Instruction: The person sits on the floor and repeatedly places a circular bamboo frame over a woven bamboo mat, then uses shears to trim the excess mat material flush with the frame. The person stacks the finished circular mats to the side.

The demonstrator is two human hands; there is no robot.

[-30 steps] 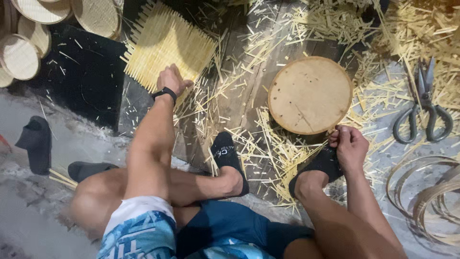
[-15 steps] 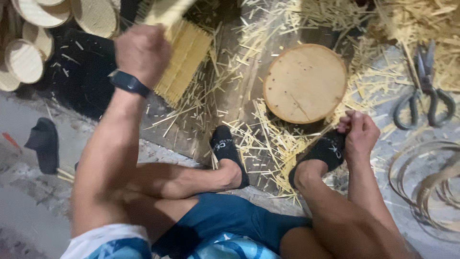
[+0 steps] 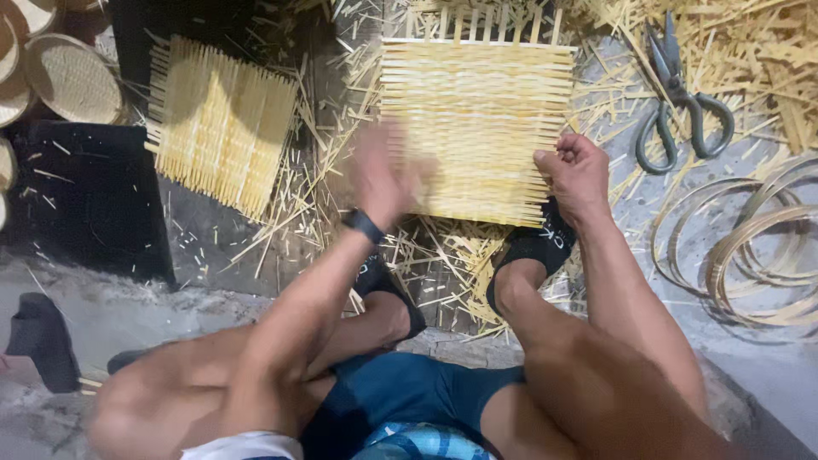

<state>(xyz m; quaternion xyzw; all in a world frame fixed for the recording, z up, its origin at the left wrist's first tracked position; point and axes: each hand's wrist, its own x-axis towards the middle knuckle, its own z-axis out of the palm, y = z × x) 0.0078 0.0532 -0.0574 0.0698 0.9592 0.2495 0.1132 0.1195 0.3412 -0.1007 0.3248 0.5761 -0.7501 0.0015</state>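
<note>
The woven bamboo mat (image 3: 475, 128) lies at twelve o'clock; its right edge is pinched by the right hand (image 3: 579, 175); the blurred left hand (image 3: 382, 175) overlaps its left edge, grip indiscernible.

One head-worn camera looks steeply down over the seated person's knees at the floor, close enough that thighs fill the lower edge. The woven bamboo mat (image 3: 477, 128) sits near centre, toward 12 o'clock. The left hand (image 3: 382, 175), blurred, enters from 7 o'clock; the right hand (image 3: 581, 175) from 5 o'clock. Scissors (image 3: 677, 98) lie at 2 o'clock. No second view shares the scene.
</note>
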